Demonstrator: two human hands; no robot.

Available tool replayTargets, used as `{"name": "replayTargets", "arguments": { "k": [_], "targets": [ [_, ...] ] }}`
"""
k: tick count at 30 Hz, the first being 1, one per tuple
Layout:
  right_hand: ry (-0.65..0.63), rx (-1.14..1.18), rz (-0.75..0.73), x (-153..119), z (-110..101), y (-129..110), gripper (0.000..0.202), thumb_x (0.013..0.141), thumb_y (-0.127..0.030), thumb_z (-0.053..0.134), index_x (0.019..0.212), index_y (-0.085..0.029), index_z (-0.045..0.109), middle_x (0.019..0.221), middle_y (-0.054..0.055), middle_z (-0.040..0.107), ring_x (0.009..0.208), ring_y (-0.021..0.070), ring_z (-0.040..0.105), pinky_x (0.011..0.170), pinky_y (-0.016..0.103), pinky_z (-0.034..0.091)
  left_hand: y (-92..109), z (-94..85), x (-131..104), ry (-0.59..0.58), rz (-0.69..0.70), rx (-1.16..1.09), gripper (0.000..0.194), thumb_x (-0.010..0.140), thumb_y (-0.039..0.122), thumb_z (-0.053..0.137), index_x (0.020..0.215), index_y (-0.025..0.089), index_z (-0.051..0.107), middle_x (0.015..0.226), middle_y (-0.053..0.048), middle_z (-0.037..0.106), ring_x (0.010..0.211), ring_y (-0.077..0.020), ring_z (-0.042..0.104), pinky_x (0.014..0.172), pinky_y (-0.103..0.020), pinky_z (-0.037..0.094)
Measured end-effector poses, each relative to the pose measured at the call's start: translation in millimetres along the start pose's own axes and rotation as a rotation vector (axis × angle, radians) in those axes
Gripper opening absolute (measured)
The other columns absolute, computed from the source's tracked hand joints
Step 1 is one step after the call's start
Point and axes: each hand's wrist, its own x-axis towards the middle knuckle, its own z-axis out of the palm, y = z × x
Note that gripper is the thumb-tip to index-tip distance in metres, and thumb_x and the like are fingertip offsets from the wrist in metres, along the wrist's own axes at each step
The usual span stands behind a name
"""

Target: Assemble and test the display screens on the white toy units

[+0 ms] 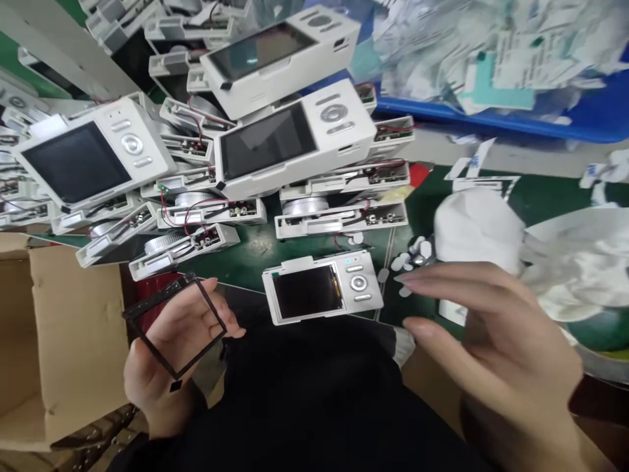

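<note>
At the lower left, my left hand (164, 354) holds a clear rectangular window with a black frame (216, 311); the palm shows through it. A white camera (361, 301) lies screen up at the table's near edge, between my hands and touched by neither. Its dark screen (307, 290) faces up, with a thin strip along the right side. To the right, my right hand (491, 334) is raised with thumb and fingers apart and nothing between them. Its fingertips are near small white oval pieces (403, 262) on the green table.
Behind are stacked white cameras (339, 141) and opened camera bodies with red wires (344, 219). A blue tray (580, 128) at the back right holds plastic film pieces. White crumpled cloth (476, 226) lies at right. A cardboard box (78, 341) stands at left.
</note>
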Motion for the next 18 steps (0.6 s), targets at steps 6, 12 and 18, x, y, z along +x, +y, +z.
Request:
{"name": "replayTargets", "arguments": {
  "k": [6,12,18],
  "targets": [
    [-0.168,-0.171,-0.152,31.8,21.3,-23.9,0.011,0.099,-0.016,0.07,0.11,-0.019,0.069,0.084,0.004,0.074,0.069,0.0176,0.065,0.065,0.035,0.051,-12.8,3.2,-3.0,0.073,-0.108,-0.14,0.064,0.089,0.07,0.073,0.127,0.019,0.081,0.096,-0.01,0.079,0.085,-0.0232,0.075,0.08,-0.034,0.066],
    [-0.274,-0.293,-0.197,61.7,54.7,-51.3,0.012,0.1,-0.011,0.065,0.101,-0.017,0.076,0.081,-0.001,0.08,0.068,0.0174,0.072,0.062,0.037,0.048,-24.8,12.2,3.3,-0.028,-0.25,-0.294,0.066,0.09,0.074,0.067,0.122,0.018,0.08,0.115,-0.016,0.081,0.097,-0.0291,0.076,0.09,-0.044,0.063],
    [-0.358,-0.374,-0.217,70.2,65.8,-55.5,0.02,0.099,-0.01,0.061,0.089,-0.018,0.077,0.077,0.0,0.08,0.056,0.0181,0.066,0.056,0.039,0.045,-28.1,8.7,12.1,-0.135,-0.251,-0.341,0.058,0.096,0.069,0.066,0.123,0.02,0.08,0.13,-0.015,0.08,0.099,-0.0255,0.075,0.091,-0.036,0.061]
  ]
}}
